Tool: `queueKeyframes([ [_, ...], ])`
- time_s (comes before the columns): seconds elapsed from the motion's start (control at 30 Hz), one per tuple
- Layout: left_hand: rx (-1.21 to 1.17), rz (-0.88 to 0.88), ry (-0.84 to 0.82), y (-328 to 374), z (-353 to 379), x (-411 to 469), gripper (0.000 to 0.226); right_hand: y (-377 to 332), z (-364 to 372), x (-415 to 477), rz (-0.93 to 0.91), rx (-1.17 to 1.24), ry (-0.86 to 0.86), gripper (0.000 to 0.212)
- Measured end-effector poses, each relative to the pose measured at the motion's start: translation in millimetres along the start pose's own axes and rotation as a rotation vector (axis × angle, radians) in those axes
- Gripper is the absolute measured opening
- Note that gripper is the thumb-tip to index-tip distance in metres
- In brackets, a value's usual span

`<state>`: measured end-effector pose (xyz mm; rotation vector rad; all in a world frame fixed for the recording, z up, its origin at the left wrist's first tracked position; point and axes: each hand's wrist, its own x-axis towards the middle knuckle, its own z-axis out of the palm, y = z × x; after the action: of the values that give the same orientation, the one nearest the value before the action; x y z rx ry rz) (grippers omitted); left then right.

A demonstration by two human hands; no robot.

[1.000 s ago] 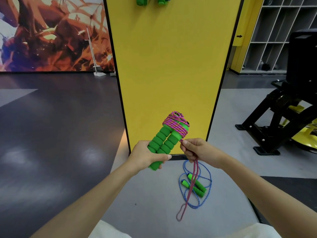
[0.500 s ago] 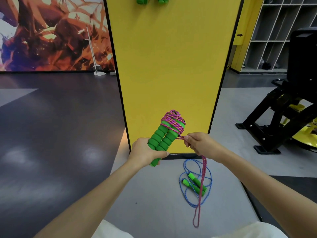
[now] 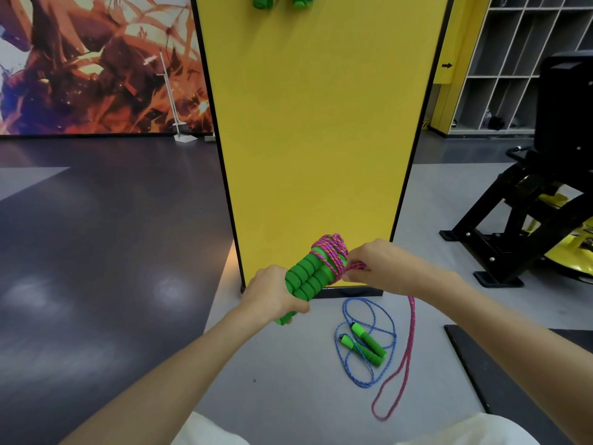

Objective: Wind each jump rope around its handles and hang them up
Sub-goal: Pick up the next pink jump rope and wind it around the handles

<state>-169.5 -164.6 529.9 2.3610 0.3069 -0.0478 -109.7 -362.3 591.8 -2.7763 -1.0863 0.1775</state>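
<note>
My left hand (image 3: 276,297) grips two green foam handles (image 3: 309,277) side by side, tilted up to the right. Pink rope (image 3: 332,252) is wound several turns around their upper ends. My right hand (image 3: 373,263) pinches the pink rope just right of the handles; the loose doubled tail (image 3: 406,358) hangs down from it in a long loop. A second jump rope with a blue cord (image 3: 362,377) and green handles (image 3: 369,343) lies loose on the grey floor below my right hand.
A tall yellow panel (image 3: 321,123) stands straight ahead, with green handles (image 3: 280,0) of hung ropes at its top edge. A black exercise machine (image 3: 526,226) stands at right, a black mat (image 3: 513,374) at lower right, grey cubby shelves (image 3: 513,59) behind.
My right hand carried the pink rope up and to the right around the handles, adding winding. The hanging loop swung right and shortened. The handles shifted slightly higher.
</note>
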Motion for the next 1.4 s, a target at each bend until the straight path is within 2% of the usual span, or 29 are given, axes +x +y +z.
queueKeyframes([
  [0.2,0.200,0.006,-0.110,5.5,6.8,-3.0,0.033,-8.0,-18.5,0.9,-0.064,-0.134,-0.068,0.025],
  [0.37,0.317,0.045,-0.160,3.2,13.2,-8.3,0.039,-8.5,-32.9,6.0,-0.123,-0.218,-0.040,0.040],
  [0.63,0.459,0.197,-0.191,12.2,12.7,-18.2,0.037,-1.4,-29.5,25.0,-0.106,-0.025,-0.071,0.040],
  [0.97,0.396,0.402,-0.161,5.4,3.0,-18.8,0.030,22.2,-4.0,42.3,-0.074,0.159,-0.161,0.037],
  [1.03,0.337,0.414,-0.176,3.5,1.4,-19.3,0.028,26.9,2.0,40.3,-0.069,0.260,-0.210,0.037],
  [1.17,0.196,0.407,-0.239,2.4,-1.1,-23.3,0.026,32.4,13.4,31.7,0.005,0.616,-0.313,0.039],
  [1.23,0.112,0.392,-0.272,3.4,-2.6,-25.8,0.026,34.1,19.3,25.7,0.048,0.836,-0.417,0.042],
  [1.3,0.017,0.360,-0.311,6.0,-4.2,-28.6,0.028,38.9,28.1,20.1,0.028,1.018,-0.519,0.033],
  [1.37,-0.074,0.325,-0.344,9.4,-5.6,-30.1,0.027,42.0,37.7,15.1,0.052,1.193,-0.485,0.026],
  [1.4,-0.124,0.308,-0.357,10.5,-6.1,-30.2,0.026,42.7,44.4,14.1,0.113,1.283,-0.437,0.033],
])
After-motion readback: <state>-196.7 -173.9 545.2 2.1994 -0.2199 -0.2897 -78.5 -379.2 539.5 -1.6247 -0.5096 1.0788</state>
